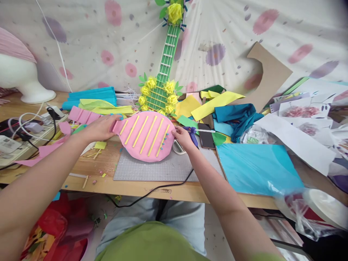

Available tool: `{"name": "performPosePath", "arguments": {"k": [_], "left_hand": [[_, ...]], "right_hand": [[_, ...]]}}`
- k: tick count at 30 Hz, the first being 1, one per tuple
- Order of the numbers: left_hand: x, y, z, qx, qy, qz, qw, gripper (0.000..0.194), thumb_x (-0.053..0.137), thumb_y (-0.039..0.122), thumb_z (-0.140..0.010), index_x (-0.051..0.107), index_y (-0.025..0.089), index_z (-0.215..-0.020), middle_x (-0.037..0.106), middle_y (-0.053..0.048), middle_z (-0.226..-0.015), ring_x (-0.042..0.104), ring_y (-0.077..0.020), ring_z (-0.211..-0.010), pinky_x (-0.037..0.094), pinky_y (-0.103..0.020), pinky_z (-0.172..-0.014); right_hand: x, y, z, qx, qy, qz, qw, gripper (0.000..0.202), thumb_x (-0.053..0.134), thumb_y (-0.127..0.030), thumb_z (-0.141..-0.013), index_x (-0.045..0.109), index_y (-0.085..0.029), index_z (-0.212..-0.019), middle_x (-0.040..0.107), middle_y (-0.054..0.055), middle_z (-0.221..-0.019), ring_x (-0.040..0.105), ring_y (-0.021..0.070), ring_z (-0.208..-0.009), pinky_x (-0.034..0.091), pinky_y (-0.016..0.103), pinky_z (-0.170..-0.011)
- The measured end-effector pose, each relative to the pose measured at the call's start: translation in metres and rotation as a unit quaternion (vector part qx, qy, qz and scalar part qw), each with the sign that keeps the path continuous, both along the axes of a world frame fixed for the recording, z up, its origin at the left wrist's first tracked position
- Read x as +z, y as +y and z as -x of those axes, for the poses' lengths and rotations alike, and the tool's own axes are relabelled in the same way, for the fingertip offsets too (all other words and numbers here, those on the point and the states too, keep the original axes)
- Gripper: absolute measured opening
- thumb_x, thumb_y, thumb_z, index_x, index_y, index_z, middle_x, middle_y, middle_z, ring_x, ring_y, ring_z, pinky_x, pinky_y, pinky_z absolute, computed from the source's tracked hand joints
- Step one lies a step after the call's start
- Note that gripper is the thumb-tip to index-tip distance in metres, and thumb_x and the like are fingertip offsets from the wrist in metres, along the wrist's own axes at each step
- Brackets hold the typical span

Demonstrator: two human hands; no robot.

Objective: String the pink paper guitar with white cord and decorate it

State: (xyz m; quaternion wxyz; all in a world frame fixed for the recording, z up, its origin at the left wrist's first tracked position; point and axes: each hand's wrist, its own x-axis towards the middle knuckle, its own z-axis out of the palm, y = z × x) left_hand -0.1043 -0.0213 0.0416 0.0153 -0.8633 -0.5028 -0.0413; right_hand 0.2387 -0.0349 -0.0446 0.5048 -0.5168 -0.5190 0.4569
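Observation:
A pink rounded board with slanting yellow strips and small blue dots near its right edge is held over the grey cutting mat. My left hand grips the narrow pink neck on its left side. My right hand pinches the board's right edge. Just beyond the right hand lie a purple glue gun, a dark phone and scissors, partly hidden. Behind the board, a green paper guitar with yellow flowers leans on the curtain.
Power strips with cables are at the left, near a white mannequin head. A blue sheet pack lies right of the mat. Coloured paper covers the back. A black cable crosses the table's front edge.

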Motion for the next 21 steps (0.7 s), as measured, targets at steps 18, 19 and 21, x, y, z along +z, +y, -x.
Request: {"name": "performPosePath", "arguments": {"k": [18, 19, 21], "left_hand": [[-0.001, 0.059, -0.031, -0.053, 0.014, -0.078, 0.995, 0.065, 0.054, -0.002, -0.063, 0.039, 0.005, -0.127, 0.043, -0.015, -0.133, 0.038, -0.0228, -0.122, 0.023, -0.045, -0.105], [0.001, 0.064, -0.035, -0.057, 0.014, -0.075, 0.995, 0.065, 0.053, -0.003, -0.064, 0.040, 0.005, -0.127, 0.044, -0.015, -0.133, 0.038, -0.0221, -0.121, 0.023, -0.046, -0.106], [0.003, 0.075, -0.043, -0.066, 0.008, -0.067, 0.996, 0.064, 0.050, -0.004, -0.065, 0.039, 0.005, -0.128, 0.046, -0.013, -0.132, 0.039, -0.0204, -0.121, 0.023, -0.045, -0.106]], "right_hand": [[-0.013, -0.008, 0.007, -0.064, -0.137, 0.041, 0.988, 0.024, 0.049, -0.021, -0.078, 0.053, -0.018, -0.102, 0.066, 0.008, -0.089, 0.064, 0.0185, -0.074, 0.051, 0.035, -0.069], [-0.014, -0.008, 0.007, -0.070, -0.148, 0.037, 0.986, 0.027, 0.049, -0.021, -0.078, 0.052, -0.018, -0.104, 0.065, 0.008, -0.091, 0.064, 0.0190, -0.077, 0.051, 0.035, -0.071], [-0.015, -0.009, 0.008, -0.088, -0.175, 0.017, 0.981, 0.032, 0.049, -0.020, -0.077, 0.050, -0.017, -0.109, 0.064, 0.010, -0.098, 0.062, 0.0204, -0.086, 0.049, 0.037, -0.078]]}}
